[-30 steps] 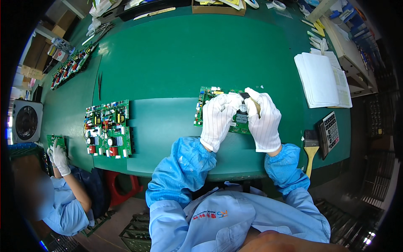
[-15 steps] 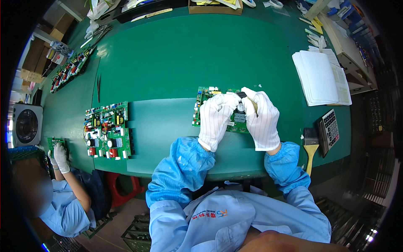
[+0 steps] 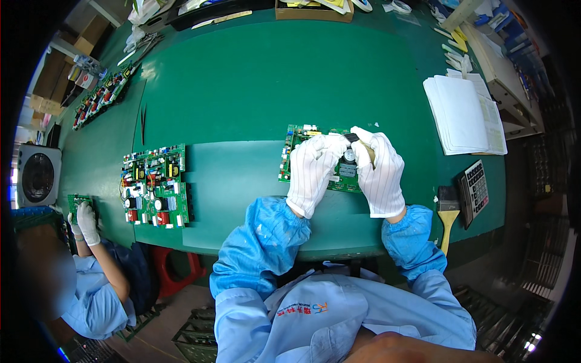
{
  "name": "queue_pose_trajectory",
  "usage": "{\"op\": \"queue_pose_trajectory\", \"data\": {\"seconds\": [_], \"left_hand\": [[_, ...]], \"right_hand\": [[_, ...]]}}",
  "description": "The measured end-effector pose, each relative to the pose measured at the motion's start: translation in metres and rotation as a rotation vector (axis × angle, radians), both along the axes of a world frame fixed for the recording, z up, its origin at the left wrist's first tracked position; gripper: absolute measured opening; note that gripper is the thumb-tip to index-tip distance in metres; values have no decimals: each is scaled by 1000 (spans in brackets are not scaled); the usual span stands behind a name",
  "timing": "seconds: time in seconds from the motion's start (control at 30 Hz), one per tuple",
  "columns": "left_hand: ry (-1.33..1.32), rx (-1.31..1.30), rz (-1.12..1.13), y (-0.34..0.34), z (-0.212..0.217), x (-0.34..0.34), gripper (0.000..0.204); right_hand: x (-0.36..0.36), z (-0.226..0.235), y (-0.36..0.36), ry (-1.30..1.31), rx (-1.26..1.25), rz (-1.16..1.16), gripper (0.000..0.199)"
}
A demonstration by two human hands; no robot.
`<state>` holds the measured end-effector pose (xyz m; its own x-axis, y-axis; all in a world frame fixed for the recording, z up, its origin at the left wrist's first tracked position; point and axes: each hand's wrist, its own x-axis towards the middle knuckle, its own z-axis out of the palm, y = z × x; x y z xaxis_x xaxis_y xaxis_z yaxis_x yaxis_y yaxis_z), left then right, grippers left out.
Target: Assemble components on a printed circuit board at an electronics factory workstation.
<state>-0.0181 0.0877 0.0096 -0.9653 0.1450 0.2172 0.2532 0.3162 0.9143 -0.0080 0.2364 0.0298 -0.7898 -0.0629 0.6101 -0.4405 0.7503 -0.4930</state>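
Observation:
A green circuit board (image 3: 347, 183) lies on the mat in front of me, packed with small parts, and my gloved hands cover much of it. Over its upper right part, my left hand (image 3: 313, 175) and my right hand (image 3: 382, 178) meet with fingers pinched around a small black component (image 3: 351, 138). Just below the fingertips, a round dark part with a pale top (image 3: 349, 156) stands on the board. The fingers hide how the black component sits against the board. Both hands wear white striped gloves, with blue sleeve covers above them.
Several populated boards (image 3: 156, 187) lie to the left, near tweezers (image 3: 143, 124); more boards (image 3: 104, 97) stand farther back. At right are papers (image 3: 457, 115), a calculator (image 3: 475, 190) and a brush (image 3: 448, 218). A co-worker's gloved hand (image 3: 88, 224) holds a small board at far left.
Hardly anything differs. Both hands stay over the board with their fingertips together at the black component; the whole view has shifted slightly.

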Motion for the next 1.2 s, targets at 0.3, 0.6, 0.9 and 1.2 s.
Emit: {"op": "queue_pose_trajectory", "data": {"seconds": [0.3, 0.6, 0.9, 1.2], "left_hand": [[280, -260, 29, -2, -12, -2, 15], [190, -140, 9, -1, -7, -1, 12], [261, -212, 93, 0, -15, -2, 10], [83, -79, 31, -2, -10, -1, 14]], "right_hand": [[0, 0, -1, -25, 48, 2, 15], [-1, -5, 0, 7, -18, -16, 17], [0, -6, -2, 38, 73, -42, 19], [0, -1, 1, 72, 114, -16, 19]]}}
